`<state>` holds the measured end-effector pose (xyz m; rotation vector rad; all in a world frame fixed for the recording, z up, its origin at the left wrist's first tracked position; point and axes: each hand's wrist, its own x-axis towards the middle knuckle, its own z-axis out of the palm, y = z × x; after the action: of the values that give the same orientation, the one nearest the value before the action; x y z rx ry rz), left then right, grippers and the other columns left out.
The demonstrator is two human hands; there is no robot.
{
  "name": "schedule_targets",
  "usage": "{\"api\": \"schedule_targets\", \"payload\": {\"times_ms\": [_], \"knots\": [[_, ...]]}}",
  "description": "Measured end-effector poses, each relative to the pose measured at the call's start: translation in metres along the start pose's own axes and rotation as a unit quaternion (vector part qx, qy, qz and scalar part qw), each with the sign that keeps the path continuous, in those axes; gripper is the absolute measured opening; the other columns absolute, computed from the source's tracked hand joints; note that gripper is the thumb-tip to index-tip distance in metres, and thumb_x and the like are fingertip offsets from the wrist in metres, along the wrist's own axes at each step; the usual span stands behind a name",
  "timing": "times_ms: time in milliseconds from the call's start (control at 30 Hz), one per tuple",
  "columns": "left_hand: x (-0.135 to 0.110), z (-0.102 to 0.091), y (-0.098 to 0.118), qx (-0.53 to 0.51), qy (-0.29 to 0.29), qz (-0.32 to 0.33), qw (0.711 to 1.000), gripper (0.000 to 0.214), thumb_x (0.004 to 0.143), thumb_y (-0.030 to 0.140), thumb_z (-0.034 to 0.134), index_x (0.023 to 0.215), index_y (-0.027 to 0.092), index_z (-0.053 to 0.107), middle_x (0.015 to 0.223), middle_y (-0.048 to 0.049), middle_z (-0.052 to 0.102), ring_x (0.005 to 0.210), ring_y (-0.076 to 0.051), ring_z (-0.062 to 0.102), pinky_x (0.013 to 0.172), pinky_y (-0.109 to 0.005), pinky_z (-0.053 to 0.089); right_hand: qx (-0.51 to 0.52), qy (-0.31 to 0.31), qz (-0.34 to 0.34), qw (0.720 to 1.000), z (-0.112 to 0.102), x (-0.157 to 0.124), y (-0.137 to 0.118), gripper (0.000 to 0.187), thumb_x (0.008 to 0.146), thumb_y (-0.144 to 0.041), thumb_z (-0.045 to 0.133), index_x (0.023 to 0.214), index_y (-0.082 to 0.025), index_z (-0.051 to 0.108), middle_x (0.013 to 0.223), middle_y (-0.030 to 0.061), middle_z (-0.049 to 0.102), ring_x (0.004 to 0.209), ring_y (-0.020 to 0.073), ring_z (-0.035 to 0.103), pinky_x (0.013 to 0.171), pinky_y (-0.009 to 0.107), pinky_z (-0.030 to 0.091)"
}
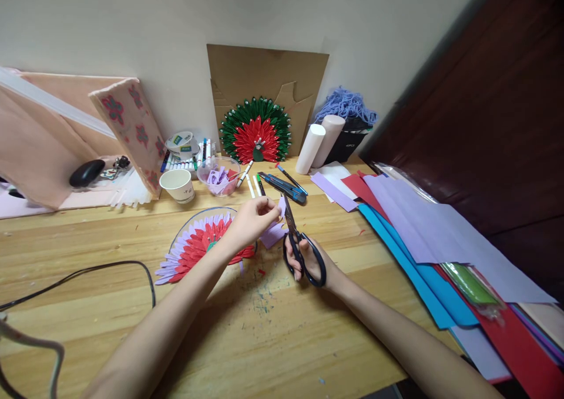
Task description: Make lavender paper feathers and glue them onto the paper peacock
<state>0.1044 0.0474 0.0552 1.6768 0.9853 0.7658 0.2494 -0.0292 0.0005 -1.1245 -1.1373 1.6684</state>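
My right hand (306,258) is closed round the handles of black scissors (317,272), their blades pointing up and away from me. My left hand (255,218) pinches a small piece of purple paper (282,206) right beside the blades; whether they touch it I cannot tell. Under and beyond my left hand lies a larger purple paper scrap (274,234). Left of it, a fan of red and purple paper petals (194,252) with a green centre rests on a round clear base, partly hidden by my left forearm.
A cardboard panel (268,70) with a green and red peacock fan (258,137) leans on the wall. Nearby stand a paper cup (177,186), a tub of purple scraps (219,178) and a blue utility knife (282,187). Coloured sheets (409,264) cover the right side; a cable (110,264) lies left.
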Motion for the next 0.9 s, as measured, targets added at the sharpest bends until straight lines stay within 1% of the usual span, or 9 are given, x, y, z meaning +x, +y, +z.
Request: {"api": "schedule_targets", "payload": {"times_ms": [167, 300, 367, 533, 667, 733, 767, 833, 900], "knots": [[0.000, 0.001, -0.004, 0.041, 0.016, 0.016, 0.999, 0.021, 0.077, 0.031, 0.049, 0.065, 0.015, 0.054, 0.064, 0.0001, 0.056, 0.060, -0.012, 0.050, 0.057, -0.023, 0.037, -0.110, 0.057, -0.054, 0.991, 0.001, -0.004, 0.006, 0.056, 0.067, -0.075, 0.047, 0.071, -0.019, 0.043, 0.046, -0.0081, 0.039, 0.033, 0.0065, 0.037, 0.034, 0.019, 0.034], [0.000, 0.000, -0.003, 0.088, 0.047, 0.029, 0.995, 0.023, 0.078, 0.032, 0.049, 0.063, 0.015, 0.052, 0.062, 0.0002, 0.055, 0.060, -0.013, 0.050, 0.057, -0.023, 0.037, -0.253, 0.117, -0.073, 0.957, -0.005, -0.005, -0.001, 0.042, 0.079, -0.062, 0.046, 0.071, -0.020, 0.044, 0.052, -0.0047, 0.046, 0.039, 0.0097, 0.043, 0.040, 0.021, 0.035], [-0.001, -0.003, -0.001, 0.095, 0.055, 0.029, 0.994, 0.023, 0.078, 0.033, 0.049, 0.063, 0.015, 0.052, 0.062, -0.0001, 0.057, 0.061, -0.013, 0.052, 0.058, -0.024, 0.038, -0.374, 0.177, -0.062, 0.908, -0.010, -0.004, -0.010, 0.036, 0.080, -0.056, 0.050, 0.072, -0.021, 0.046, 0.056, -0.0016, 0.053, 0.047, 0.0136, 0.050, 0.047, 0.023, 0.036], [-0.008, -0.025, 0.007, 0.045, 0.017, 0.010, 0.999, 0.023, 0.077, 0.033, 0.052, 0.064, 0.014, 0.056, 0.062, -0.0018, 0.060, 0.063, -0.014, 0.056, 0.061, -0.025, 0.042, -0.622, 0.264, 0.035, 0.736, -0.031, 0.000, -0.021, 0.024, 0.083, -0.042, 0.049, 0.079, -0.019, 0.055, 0.075, 0.0096, 0.065, 0.068, 0.0232, 0.061, 0.057, 0.028, 0.038], [-0.024, -0.058, 0.018, -0.028, -0.021, -0.017, 0.999, 0.024, 0.073, 0.036, 0.061, 0.066, 0.013, 0.060, 0.064, -0.0049, 0.064, 0.060, -0.012, 0.058, 0.060, -0.025, 0.046, -0.681, 0.293, 0.009, 0.671, -0.033, 0.007, -0.021, 0.021, 0.081, -0.033, 0.054, 0.085, -0.013, 0.058, 0.089, 0.0182, 0.061, 0.089, 0.0318, 0.059, 0.069, 0.037, 0.044], [-0.035, -0.074, 0.025, -0.044, -0.022, -0.035, 0.998, 0.025, 0.071, 0.037, 0.064, 0.067, 0.013, 0.062, 0.067, -0.0068, 0.066, 0.059, -0.012, 0.060, 0.060, -0.026, 0.049, -0.645, 0.286, -0.074, 0.704, -0.019, 0.012, -0.032, 0.020, 0.081, -0.028, 0.055, 0.092, -0.012, 0.057, 0.100, 0.0189, 0.057, 0.098, 0.0320, 0.055, 0.078, 0.041, 0.045], [-0.041, -0.082, 0.028, -0.043, -0.019, -0.041, 0.998, 0.025, 0.071, 0.038, 0.065, 0.067, 0.013, 0.063, 0.068, -0.0073, 0.067, 0.059, -0.012, 0.060, 0.060, -0.026, 0.049, -0.599, 0.258, -0.126, 0.747, -0.007, 0.015, -0.041, 0.020, 0.083, -0.027, 0.053, 0.097, -0.014, 0.056, 0.104, 0.0170, 0.055, 0.100, 0.0295, 0.055, 0.082, 0.041, 0.045], [-0.053, -0.096, 0.033, -0.025, -0.008, -0.042, 0.999, 0.025, 0.070, 0.038, 0.066, 0.067, 0.013, 0.064, 0.067, -0.0075, 0.068, 0.058, -0.012, 0.061, 0.058, -0.025, 0.050, -0.449, 0.128, -0.207, 0.860, 0.022, 0.020, -0.063, 0.021, 0.087, -0.030, 0.046, 0.104, -0.020, 0.054, 0.109, 0.0104, 0.056, 0.097, 0.0219, 0.058, 0.083, 0.037, 0.048], [-0.065, -0.108, 0.036, 0.001, 0.012, -0.034, 0.999, 0.023, 0.070, 0.036, 0.067, 0.068, 0.014, 0.064, 0.066, -0.0070, 0.067, 0.058, -0.013, 0.061, 0.056, -0.025, 0.049, -0.320, 0.029, -0.236, 0.917, 0.054, 0.027, -0.086, 0.022, 0.087, -0.033, 0.048, 0.107, -0.023, 0.053, 0.107, 0.0071, 0.058, 0.097, 0.0199, 0.058, 0.079, 0.034, 0.051]]}}
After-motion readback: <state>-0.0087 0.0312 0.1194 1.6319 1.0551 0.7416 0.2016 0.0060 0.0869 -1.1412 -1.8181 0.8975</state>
